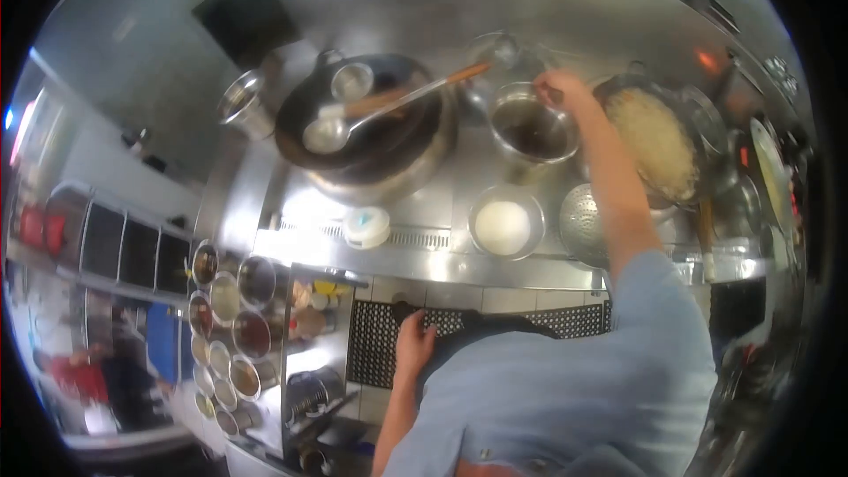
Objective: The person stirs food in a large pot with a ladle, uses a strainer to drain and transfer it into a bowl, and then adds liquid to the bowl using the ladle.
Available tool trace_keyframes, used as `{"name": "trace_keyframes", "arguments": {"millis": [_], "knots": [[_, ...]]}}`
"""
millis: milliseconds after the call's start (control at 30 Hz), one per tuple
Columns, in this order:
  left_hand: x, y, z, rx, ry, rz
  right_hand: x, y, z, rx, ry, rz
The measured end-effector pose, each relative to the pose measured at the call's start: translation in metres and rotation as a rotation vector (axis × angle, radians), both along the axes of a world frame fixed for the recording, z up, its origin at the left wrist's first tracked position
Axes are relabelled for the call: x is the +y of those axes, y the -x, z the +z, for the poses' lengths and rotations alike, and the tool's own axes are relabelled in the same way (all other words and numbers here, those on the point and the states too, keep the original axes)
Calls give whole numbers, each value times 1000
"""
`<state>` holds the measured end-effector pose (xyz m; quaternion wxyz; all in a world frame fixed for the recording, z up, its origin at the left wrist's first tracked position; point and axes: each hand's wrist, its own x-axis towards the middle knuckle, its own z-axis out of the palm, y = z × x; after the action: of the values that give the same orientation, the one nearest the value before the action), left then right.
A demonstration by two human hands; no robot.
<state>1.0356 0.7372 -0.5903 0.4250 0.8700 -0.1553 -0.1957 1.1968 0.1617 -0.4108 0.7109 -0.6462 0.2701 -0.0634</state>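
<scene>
From where I stand, the right hand is closed in a pinch at the far right rim of the pot; what it grips there is too blurred to tell. The left hand hangs off the front edge of the desk, above the mat, fingers loosely curled, apparently holding nothing. The pot stands towards the back of the desk, dark inside. I'd judge the step in hand to be work at this pot; the next move seems to call for a steady grip and a level lift or stir. Along the front edge sit a bowl of something white, a strainer partly behind the arm, and, further left, a tub. Left of the pot is the wok, a ladle lying across it; pale food is heaped towards the right edge.
</scene>
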Motion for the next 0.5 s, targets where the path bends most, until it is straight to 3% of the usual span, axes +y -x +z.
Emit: {"name": "trace_keyframes", "arguments": {"millis": [33,67,133,200,267,300,333,433,500], "knots": [[-30,-27,2,-292,14,-205,-14,-7,-25,-115,-308,-14],[-63,-50,17,-289,19,-359,-25,-10,-37,-241,-610,-18],[-119,-89,14,-549,182,-690,14,-3,-22,-355,-704,-201],[-151,-104,15,-693,-17,-904,48,-4,-7,-300,-630,-368],[-176,-120,-3,-845,-129,-1066,97,0,37,410,545,-147],[-184,-128,2,-664,-322,-1210,102,-4,23,488,848,-143],[-184,-135,0,-713,-292,-1206,106,-9,4,573,1138,-130],[-172,-154,-11,-827,-174,-1164,169,22,77,355,765,-330],[-163,-163,-6,-826,-193,-1169,150,23,81,184,618,-344]]}}
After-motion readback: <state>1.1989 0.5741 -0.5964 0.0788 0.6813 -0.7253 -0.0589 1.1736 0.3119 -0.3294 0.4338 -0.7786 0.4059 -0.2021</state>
